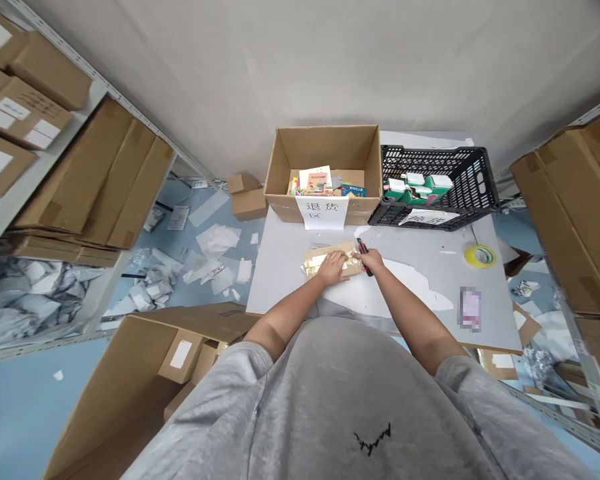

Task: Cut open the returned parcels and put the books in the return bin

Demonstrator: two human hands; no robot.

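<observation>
A small brown cardboard parcel [311,256] with shiny clear tape and a white label lies on the grey-white table. My left hand [333,267] rests on top of it, fingers laid over the cardboard and pressing it against the table. At the parcel's right end, my right hand [372,261] is wrapped round a red and black box cutter [363,248]. Its black end points away from me, and whether a blade is out at the near end cannot be made out. Part of the parcel is hidden under my left hand.
Behind the parcel stand an open carton [280,208] with books and a black plastic crate [486,175] with green-and-white boxes. A yellow tape roll [480,256] lies at right. A large open box [115,393] sits at lower left; shelves [93,110] flank the table.
</observation>
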